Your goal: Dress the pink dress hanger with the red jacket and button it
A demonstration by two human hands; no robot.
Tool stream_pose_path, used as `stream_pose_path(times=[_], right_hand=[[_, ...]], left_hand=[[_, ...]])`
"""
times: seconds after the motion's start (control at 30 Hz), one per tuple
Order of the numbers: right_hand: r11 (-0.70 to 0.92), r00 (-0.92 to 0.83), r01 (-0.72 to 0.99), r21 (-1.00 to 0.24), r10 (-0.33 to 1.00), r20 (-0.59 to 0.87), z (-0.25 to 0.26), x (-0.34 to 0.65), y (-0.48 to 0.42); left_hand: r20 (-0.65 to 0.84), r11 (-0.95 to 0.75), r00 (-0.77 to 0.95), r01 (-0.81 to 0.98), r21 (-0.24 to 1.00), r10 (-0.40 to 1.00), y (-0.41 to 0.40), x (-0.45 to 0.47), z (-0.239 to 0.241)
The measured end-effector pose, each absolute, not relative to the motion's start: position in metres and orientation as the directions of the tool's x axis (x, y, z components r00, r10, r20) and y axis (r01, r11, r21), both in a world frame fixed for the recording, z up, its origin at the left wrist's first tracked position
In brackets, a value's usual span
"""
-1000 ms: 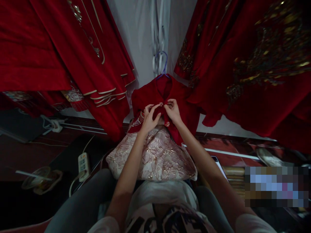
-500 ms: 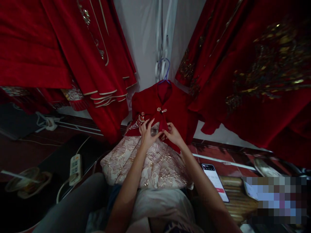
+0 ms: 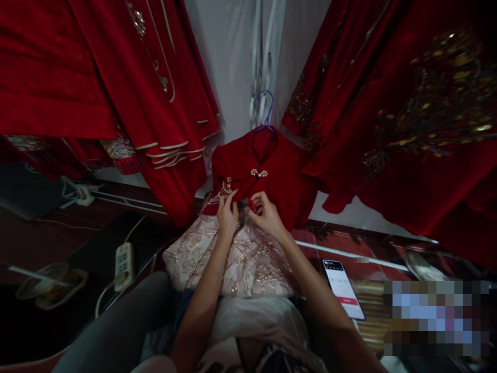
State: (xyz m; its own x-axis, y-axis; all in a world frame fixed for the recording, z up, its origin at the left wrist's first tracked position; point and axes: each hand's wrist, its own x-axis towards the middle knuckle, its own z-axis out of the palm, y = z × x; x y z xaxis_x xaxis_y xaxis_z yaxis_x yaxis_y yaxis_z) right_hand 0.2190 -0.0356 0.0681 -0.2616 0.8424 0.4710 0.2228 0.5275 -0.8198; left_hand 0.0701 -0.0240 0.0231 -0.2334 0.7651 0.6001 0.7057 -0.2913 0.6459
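Observation:
A small red jacket (image 3: 277,176) hangs on a blue hanger (image 3: 265,111) in front of me, over a pale pink and gold brocade skirt (image 3: 240,259). A pearl clasp (image 3: 258,173) holds its upper front closed. My left hand (image 3: 227,211) grips the left front edge just below a beaded ornament (image 3: 225,186). My right hand (image 3: 266,215) pinches the right front edge around a small red fastener (image 3: 252,206). Both hands meet at the lower front opening.
Large red embroidered garments (image 3: 407,119) hang on the right and more red garments (image 3: 97,77) hang on the left. A lit phone (image 3: 344,295) lies at the right. A white power strip (image 3: 124,264) and a plastic cup (image 3: 50,285) lie on the floor at left.
Both hands came down from the upper pearl clasp to the lower front of the jacket. The upper clasp now shows closed, and the hands have closed in on the lower fastener.

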Motion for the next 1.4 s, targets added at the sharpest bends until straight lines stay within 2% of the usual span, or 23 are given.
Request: stream_pose_path(times=[0.1, 0.17, 0.37, 0.57, 0.63, 0.77, 0.83, 0.97, 1.2, 1.3, 1.4], right_hand=[[0.549, -0.262, 0.187, -0.814, 0.827, 0.497, 0.071, 0.200, -0.028], [0.581, -0.272, 0.221, -0.783, 0.808, 0.522, 0.076, 0.191, -0.015], [0.610, -0.298, 0.308, -0.730, 0.790, 0.535, 0.082, 0.182, 0.029], [0.576, -0.213, 0.397, -0.715, 0.815, 0.538, 0.065, 0.183, 0.039], [0.577, -0.195, 0.379, -0.723, 0.814, 0.548, 0.064, 0.185, 0.037], [0.578, -0.100, 0.362, -0.731, 0.804, 0.586, 0.067, 0.189, 0.034], [0.571, -0.069, 0.358, -0.739, 0.805, 0.589, 0.066, 0.190, 0.035], [0.576, -0.079, 0.315, -0.754, 0.808, 0.584, 0.062, 0.191, 0.042], [0.543, -0.070, 0.245, -0.803, 0.836, 0.544, 0.071, 0.191, 0.045], [0.569, -0.053, 0.273, -0.776, 0.814, 0.578, 0.074, 0.184, 0.045], [0.594, -0.029, 0.327, -0.735, 0.783, 0.621, 0.074, 0.176, 0.048]], left_hand=[[0.551, -0.281, -0.156, 0.729, 0.624, 0.820, -0.023, 0.080, 0.024], [0.523, -0.281, -0.129, 0.724, 0.630, 0.842, -0.020, 0.088, 0.020], [0.601, -0.446, 0.006, 0.675, 0.587, 0.800, -0.008, 0.098, 0.004], [0.507, -0.526, 0.190, 0.508, 0.682, 0.841, -0.010, 0.077, 0.011], [0.531, -0.513, 0.116, 0.492, 0.704, 0.840, -0.010, 0.070, 0.019], [0.611, -0.400, -0.299, 0.536, 0.743, 0.733, 0.003, 0.060, 0.036], [0.582, -0.357, -0.399, 0.509, 0.784, 0.709, 0.013, 0.057, 0.041], [0.491, -0.373, -0.357, 0.351, 0.859, 0.795, 0.033, 0.058, 0.044], [0.464, -0.420, -0.368, 0.196, 0.886, 0.806, 0.033, 0.061, 0.049], [0.459, -0.445, -0.385, 0.130, 0.886, 0.801, 0.028, 0.062, 0.053], [0.487, -0.472, -0.398, 0.143, 0.870, 0.778, 0.024, 0.065, 0.057]])
